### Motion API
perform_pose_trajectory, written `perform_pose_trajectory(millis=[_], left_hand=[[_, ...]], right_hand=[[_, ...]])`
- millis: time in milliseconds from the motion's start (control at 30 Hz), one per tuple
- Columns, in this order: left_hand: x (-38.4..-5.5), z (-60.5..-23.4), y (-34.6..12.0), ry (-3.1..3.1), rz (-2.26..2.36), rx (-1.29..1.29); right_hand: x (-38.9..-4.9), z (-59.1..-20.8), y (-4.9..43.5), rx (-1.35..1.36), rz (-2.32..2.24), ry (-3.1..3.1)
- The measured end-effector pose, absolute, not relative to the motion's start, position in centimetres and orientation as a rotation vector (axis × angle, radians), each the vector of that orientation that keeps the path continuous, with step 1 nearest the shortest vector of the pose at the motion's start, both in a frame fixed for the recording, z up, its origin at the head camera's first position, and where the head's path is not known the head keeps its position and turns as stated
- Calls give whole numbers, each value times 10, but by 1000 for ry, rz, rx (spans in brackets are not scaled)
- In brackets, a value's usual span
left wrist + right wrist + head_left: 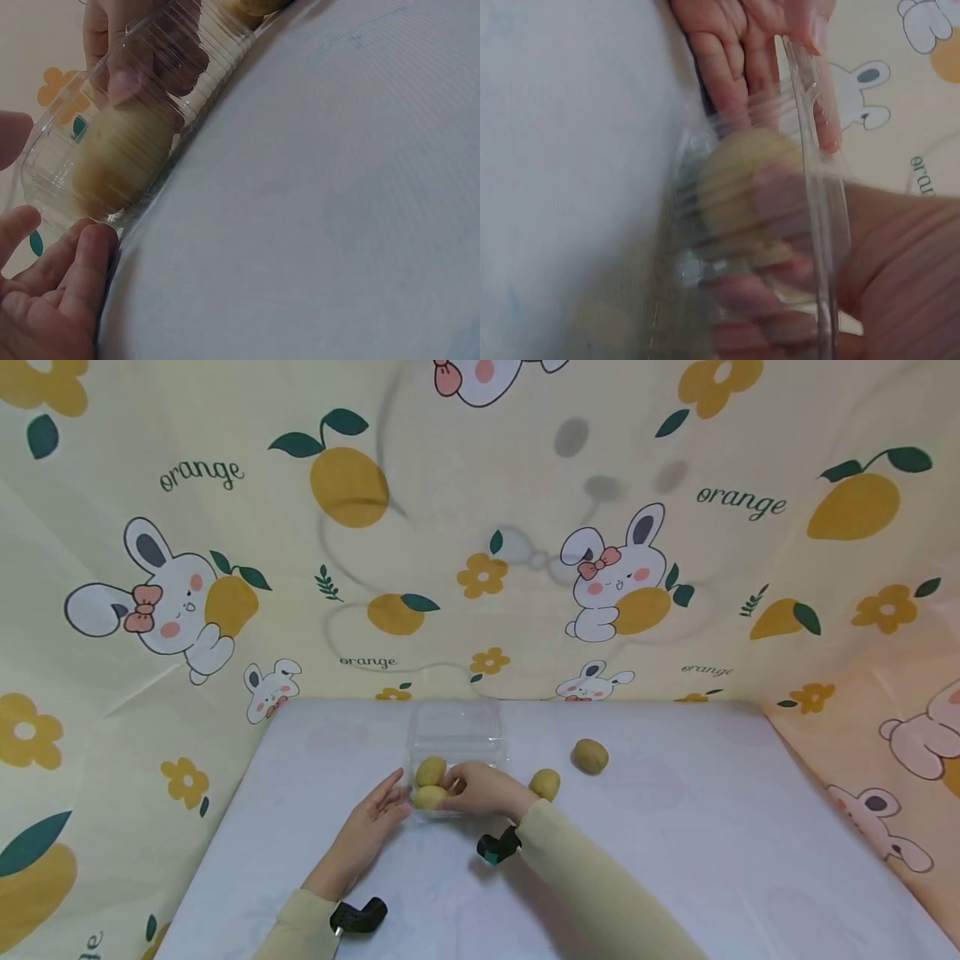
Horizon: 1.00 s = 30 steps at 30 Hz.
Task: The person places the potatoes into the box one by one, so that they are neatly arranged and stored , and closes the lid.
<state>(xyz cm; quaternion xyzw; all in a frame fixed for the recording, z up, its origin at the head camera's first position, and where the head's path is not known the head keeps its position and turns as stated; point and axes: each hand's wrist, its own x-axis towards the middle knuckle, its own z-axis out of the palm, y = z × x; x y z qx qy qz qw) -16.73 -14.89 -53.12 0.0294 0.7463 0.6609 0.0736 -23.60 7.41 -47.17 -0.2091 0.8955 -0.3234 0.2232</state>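
Now — right hand (pixel 480 787) gripping potato (pixel 429 797) — left hand (pixel 374 815) outstretched beside container (pixel 457 742)

Two yellowish potatoes (pixel 431 770) are nestling in the open, clear box (pixel 456 723); two more potatoes (pixel 591 756) are lying to its right!

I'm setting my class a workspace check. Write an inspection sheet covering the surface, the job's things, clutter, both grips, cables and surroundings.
Surface: pale tabletop, shadow under the right arm.
Job's things: clear container, its lid raised behind; front potato and rear potato inside; nearer loose potato and farther loose potato on the tabletop to its right.
Clutter: nothing seen.
Left grip: bare fingers extended beside the container; contact unclear.
Right grip: bare thumb and fingers hold the front potato inside the container.
Cables: nothing seen.
Surroundings: backdrop printed with rabbits, oranges and flowers.
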Motion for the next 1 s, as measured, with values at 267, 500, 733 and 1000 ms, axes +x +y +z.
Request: perform_pose_trajectory(millis=[267, 500, 733, 1000], left_hand=[[-167, -531, -149, 2231, 1989, 88], [-166, -530, -150, 2216, 1998, 95], [-165, -531, -150, 2213, 2000, 110], [-165, -530, -151, 2248, 1968, 103]], right_hand=[[-231, -470, 70, -558, -832, 2505], [-228, -471, 67, -529, -800, 2517], [-224, -465, 72, -509, -882, 2584], [-221, -442, 110, -596, -1072, 2649]])
